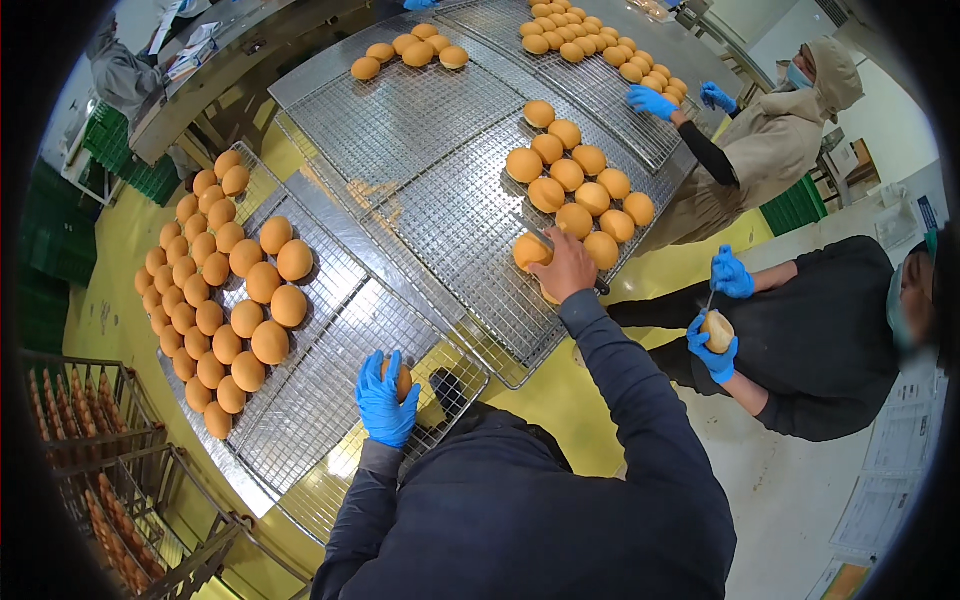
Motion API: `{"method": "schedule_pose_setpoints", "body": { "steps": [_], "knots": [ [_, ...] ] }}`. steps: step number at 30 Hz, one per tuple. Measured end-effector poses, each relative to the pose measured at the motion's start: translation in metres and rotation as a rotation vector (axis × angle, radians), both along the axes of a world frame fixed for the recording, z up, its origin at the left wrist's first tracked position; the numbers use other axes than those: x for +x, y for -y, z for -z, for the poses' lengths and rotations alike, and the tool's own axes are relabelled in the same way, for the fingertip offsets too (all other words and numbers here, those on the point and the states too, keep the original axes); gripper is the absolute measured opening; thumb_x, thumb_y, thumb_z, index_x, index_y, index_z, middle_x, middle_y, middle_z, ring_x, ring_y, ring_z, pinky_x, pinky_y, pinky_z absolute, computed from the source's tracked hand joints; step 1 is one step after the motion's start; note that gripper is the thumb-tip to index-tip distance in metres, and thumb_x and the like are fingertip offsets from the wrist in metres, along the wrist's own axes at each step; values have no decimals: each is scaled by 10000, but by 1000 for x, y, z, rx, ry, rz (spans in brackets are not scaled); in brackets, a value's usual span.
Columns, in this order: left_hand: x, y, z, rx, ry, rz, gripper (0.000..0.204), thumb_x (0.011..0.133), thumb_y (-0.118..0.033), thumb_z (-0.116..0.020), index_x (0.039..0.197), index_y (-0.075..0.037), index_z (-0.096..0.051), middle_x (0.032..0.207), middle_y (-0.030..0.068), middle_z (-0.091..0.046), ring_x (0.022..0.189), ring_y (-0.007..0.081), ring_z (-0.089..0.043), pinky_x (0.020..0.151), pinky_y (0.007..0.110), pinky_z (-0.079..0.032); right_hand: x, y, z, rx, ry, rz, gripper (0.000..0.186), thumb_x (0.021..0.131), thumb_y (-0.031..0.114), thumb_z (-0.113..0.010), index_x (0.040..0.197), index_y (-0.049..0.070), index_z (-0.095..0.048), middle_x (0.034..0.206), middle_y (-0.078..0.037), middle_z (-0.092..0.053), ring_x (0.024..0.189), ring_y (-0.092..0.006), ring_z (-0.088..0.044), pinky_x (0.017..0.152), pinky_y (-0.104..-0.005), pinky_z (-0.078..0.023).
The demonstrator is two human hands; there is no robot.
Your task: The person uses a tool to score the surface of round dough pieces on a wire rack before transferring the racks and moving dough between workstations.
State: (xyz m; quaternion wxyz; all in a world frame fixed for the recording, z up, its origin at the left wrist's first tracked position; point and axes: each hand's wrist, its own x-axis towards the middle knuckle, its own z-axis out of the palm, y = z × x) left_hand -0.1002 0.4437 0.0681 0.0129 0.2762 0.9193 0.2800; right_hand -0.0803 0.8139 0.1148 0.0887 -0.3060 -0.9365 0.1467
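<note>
My left hand [388, 408], in a blue glove, closes round a round golden bun [400, 381] over the near end of the left wire rack [335, 345]. My bare right hand [568, 264] is at the near corner of the right wire rack [430, 222]. It grips a knife [536, 232], the blade sticking out past the fingers and the dark handle showing behind the palm. The fingertips of that hand also rest on a bun [527, 254]. Several more buns [575, 220] sit in rows just beyond it.
Rows of buns [228, 345] cover the far left of the left rack. Other buns [418, 52] lie on racks at the back. At right, a co-worker's gloved hands [715, 350] hold a bun and a thin tool; another person [780, 150] reaches over the table. Trolleys [130, 440] stand lower left.
</note>
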Motion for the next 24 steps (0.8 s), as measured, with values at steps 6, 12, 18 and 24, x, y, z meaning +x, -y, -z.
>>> {"method": "schedule_pose_setpoints", "body": {
  "steps": [6,12,18,24],
  "knots": [
    [-1,2,4,15,41,8,750,732,-248,-791,1415,-195,-486,1401,181,-453,1281,385,-435,1052,501,-339,-5,11,6,47,93,-193,560,733,299,-802,1245,197,-599,1324,-114,-533,1155,-316,-556,900,-470,-492],
    [-1,2,-5,-16,-5,34,725,730,-230,-785,1395,-160,-505,1379,205,-467,1253,394,-453,1042,492,-363,1,-19,12,128,-160,-142,513,725,216,-800,1200,162,-616,1261,-91,-565,1125,-317,-572,892,-444,-494],
    [5,2,-2,-11,22,-9,758,722,-244,-794,1411,-176,-488,1409,184,-443,1276,382,-433,1061,507,-326,62,29,9,-82,-187,26,336,699,77,-750,1023,152,-706,1210,-63,-583,1080,-299,-605,836,-401,-522],
    [4,-1,-9,-61,21,-51,744,719,-213,-792,1397,-164,-490,1371,177,-485,1268,374,-447,1068,492,-329,76,0,36,-34,-383,30,365,675,-46,-708,995,131,-708,1194,-47,-612,1065,-299,-619,864,-372,-525]
  ]
}}
